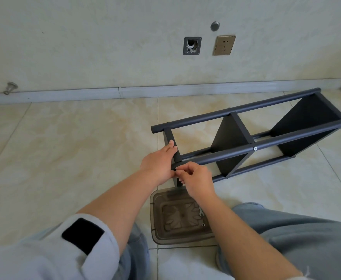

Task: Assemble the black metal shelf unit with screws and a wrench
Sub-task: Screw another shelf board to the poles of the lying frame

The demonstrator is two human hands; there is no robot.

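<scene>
The black metal shelf unit [252,138] lies on its side on the tiled floor, with round posts and three flat shelves. My left hand [159,162] grips the near end shelf where it meets the front post. My right hand [195,178] pinches something small against the end of that post; whatever sits under the fingertips is hidden. A silver screw head [255,148] shows midway along the front post. A small wrench [201,211] and a loose screw [203,224] lie in the smoky plastic tray [157,219] between my knees.
The wall and baseboard [125,91] run behind the shelf, with a socket [224,45] and an open wall box [192,45]. A door stopper [11,87] sticks out at the left. My knees [296,229] flank the tray.
</scene>
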